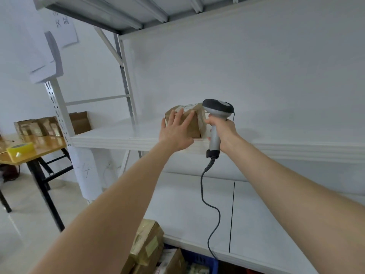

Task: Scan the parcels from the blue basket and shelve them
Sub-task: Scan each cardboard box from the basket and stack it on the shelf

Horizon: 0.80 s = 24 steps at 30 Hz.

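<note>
White metal shelving (118, 135) fills most of the view, its middle board running just under both sets of fingers and a lower board (187, 204) well below them. Its top is cut off by the frame edge. Far to the left of the left fingers stands a wooden worktop (49, 145), partly hidden behind the shelf upright; it carries blurred brown cartons (37, 126), their count hard to tell.

Well beneath the fingers, at the bottom edge, only a corner of the blue basket (199, 260) shows, the rest covered by the left forearm and cut off. Taped parcels (147, 242) poke out of it, and how many lie inside cannot be told.

One brown parcel (194, 125) sits on the middle board, between the two hands. Its label on top is too blurred to read, and its lower left part is hidden behind the left hand (174, 133). That hand's fingers (179, 117) are straight and spread, released, lying flat against the parcel's near face.

Just right of the parcel, the right hand (223, 129) has its fingers (209, 121) clenched round the handle of a grey scanner (218, 108), head up and level with the parcel's top. A dark cable (211, 214) hangs from the handle and drops out of sight near the basket.

On the worktop's near corner lies a yellowish tape roll (20, 151).
</note>
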Available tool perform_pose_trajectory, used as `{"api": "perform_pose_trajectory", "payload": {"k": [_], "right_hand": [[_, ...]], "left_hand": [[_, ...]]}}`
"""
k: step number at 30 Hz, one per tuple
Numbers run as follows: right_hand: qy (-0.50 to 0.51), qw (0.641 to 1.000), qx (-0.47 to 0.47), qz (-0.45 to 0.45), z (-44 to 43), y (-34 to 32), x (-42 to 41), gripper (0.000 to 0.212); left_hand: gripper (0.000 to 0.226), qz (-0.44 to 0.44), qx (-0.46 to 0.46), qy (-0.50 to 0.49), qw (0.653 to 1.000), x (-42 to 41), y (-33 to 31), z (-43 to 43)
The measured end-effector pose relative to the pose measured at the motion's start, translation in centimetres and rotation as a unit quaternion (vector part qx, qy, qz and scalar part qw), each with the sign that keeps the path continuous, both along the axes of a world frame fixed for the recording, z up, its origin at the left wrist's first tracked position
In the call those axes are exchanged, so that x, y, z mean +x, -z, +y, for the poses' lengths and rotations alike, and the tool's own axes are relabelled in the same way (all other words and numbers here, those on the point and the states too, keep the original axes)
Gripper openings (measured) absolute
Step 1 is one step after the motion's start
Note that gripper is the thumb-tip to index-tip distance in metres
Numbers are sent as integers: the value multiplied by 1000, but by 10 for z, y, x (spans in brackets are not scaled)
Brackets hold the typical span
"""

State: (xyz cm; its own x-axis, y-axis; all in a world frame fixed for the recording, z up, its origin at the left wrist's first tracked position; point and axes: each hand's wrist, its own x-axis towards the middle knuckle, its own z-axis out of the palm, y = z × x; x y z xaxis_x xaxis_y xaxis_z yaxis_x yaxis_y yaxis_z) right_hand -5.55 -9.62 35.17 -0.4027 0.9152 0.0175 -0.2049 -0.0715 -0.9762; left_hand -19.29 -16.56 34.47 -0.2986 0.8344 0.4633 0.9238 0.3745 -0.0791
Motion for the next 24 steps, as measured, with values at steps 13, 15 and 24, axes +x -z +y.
{"api": "perform_pose_trajectory", "payload": {"k": [13,15,24], "right_hand": [[-47,999,9,3,-42,40,16,7],[-65,997,8,-29,-59,61,12,7],[-123,980,-88,-128,-117,182,-40,8]], "left_hand": [[73,-44,90,20,995,-2,23,-37],[70,-73,95,-6,993,-7,47,-57],[68,-241,-38,-144,959,-54,186,-143]]}}
